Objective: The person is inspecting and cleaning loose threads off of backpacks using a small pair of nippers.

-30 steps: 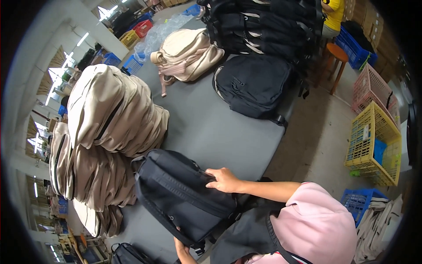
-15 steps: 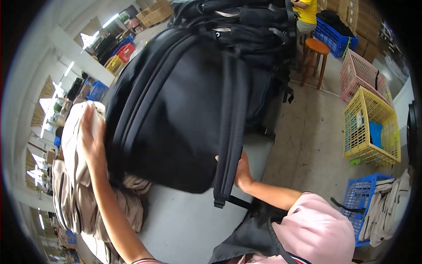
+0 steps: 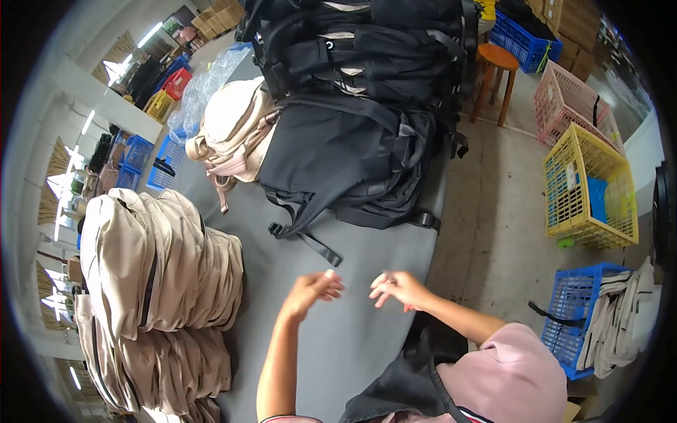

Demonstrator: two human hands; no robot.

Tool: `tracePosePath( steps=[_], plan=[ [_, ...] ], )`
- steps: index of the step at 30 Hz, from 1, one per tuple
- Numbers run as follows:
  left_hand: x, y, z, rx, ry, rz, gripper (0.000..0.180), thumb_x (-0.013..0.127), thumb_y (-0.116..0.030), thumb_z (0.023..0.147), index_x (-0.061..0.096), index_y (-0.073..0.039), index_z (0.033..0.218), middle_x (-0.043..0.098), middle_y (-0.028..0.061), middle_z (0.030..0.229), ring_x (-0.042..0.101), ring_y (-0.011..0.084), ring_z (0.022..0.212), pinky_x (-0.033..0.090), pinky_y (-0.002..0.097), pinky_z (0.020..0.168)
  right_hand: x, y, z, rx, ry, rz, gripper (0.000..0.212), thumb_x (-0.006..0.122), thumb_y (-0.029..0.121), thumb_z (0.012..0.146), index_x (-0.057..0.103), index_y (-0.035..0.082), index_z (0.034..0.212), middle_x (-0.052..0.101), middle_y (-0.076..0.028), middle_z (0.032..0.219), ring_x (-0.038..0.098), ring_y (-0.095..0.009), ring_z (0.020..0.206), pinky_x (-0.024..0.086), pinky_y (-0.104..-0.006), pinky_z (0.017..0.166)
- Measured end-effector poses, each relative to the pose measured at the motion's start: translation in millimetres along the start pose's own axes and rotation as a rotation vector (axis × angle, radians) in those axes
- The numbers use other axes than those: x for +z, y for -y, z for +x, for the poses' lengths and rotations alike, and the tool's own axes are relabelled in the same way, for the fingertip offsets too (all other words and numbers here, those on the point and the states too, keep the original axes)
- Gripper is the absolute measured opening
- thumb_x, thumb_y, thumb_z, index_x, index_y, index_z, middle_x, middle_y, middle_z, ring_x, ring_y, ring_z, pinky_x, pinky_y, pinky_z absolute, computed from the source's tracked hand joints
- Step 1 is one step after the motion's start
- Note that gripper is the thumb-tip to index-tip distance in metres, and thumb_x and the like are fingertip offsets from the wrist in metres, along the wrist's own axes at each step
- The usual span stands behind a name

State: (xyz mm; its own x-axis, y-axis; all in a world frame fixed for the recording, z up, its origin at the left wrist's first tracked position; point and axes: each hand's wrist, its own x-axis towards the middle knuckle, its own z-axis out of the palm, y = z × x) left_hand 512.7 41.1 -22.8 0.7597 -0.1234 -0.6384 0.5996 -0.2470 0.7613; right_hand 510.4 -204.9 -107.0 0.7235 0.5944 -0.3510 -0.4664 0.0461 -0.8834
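Observation:
My left hand [image 3: 314, 290] is held over the near part of the grey table [image 3: 282, 345], its fingers loosely bent and slightly apart, with nothing in them. Facing it from the right is my right hand [image 3: 399, 288], also without anything in it, fingers spread and half curled. A black backpack [image 3: 331, 151] lies on the table beyond both hands, touching neither. One of its straps [image 3: 317, 245] trails toward me with the end just past my left hand. To my left stands a pile of beige backpacks [image 3: 151, 261].
Several black backpacks [image 3: 395, 53] are lined up at the table's far end, with a beige backpack [image 3: 236, 127] at their left. Right of the table are a wooden stool [image 3: 498, 58], a pink crate [image 3: 568, 106], a yellow crate [image 3: 564, 190] and a blue crate [image 3: 564, 331] with beige pieces.
The black backpack, held up before me earlier, now lies farther away on the table. Both hands have come off it and drawn nearer to me; my left is away from the beige pile.

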Motion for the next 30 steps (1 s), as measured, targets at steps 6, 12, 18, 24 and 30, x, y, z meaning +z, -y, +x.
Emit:
tracePosePath(
  steps=[6,12,18,24,30],
  plan=[
    [13.1,-9.3,65.6,0.003,-0.113,-0.513,0.101,0.065,-0.056,0.078,0.012,0.001,0.144,0.038,0.0227,0.135,0.055,0.0347,0.107,0.048,0.0505,0.086,-79.0,67.4,23.6,-0.377,-0.692,-0.160,0.021,0.056,0.022,0.091,0.057,0.002,0.091,0.062,-0.008,0.077,0.056,-0.011,0.052,0.045,-0.0221,0.053],
    [12.1,-65.0,146.1,0.177,-0.166,-0.775,0.088,0.070,-0.055,0.073,0.037,0.000,0.134,0.037,0.0176,0.137,0.038,0.0366,0.123,0.039,0.0583,0.094,-147.0,34.2,101.2,-0.473,-1.025,-0.460,0.045,0.078,0.031,0.072,0.048,0.001,0.087,0.052,-0.010,0.075,0.054,-0.022,0.069,0.044,-0.0345,0.064],
    [-1.7,-72.6,179.7,0.177,-0.561,-0.956,0.059,0.079,-0.021,0.073,0.051,0.001,0.119,0.052,0.0164,0.121,0.051,0.0336,0.112,0.040,0.0557,0.095,-119.6,44.7,116.7,-0.415,-1.093,-0.181,0.036,0.070,0.011,0.069,0.040,0.003,0.088,0.047,-0.007,0.078,0.046,-0.018,0.073,0.042,-0.0306,0.069],
    [-18.7,-67.5,200.8,0.284,-0.643,-0.934,0.045,0.074,-0.005,0.076,0.051,-0.009,0.114,0.058,0.0087,0.106,0.058,0.0260,0.098,0.051,0.0477,0.079,-132.2,31.3,89.0,-0.498,-1.154,0.032,0.027,0.063,0.002,0.071,0.039,0.006,0.083,0.041,-0.001,0.079,0.040,-0.012,0.073,0.038,-0.0249,0.070],
    [-22.9,-54.5,200.5,0.125,-0.474,-0.801,0.092,0.075,-0.009,0.075,0.014,-0.028,0.141,0.037,0.0103,0.136,0.042,0.0339,0.121,0.046,0.0541,0.083,-136.8,46.5,98.9,-0.555,-1.078,0.071,0.026,0.063,0.000,0.074,0.040,0.008,0.082,0.039,0.000,0.080,0.038,-0.011,0.072,0.036,-0.0237,0.069]
  ],
)
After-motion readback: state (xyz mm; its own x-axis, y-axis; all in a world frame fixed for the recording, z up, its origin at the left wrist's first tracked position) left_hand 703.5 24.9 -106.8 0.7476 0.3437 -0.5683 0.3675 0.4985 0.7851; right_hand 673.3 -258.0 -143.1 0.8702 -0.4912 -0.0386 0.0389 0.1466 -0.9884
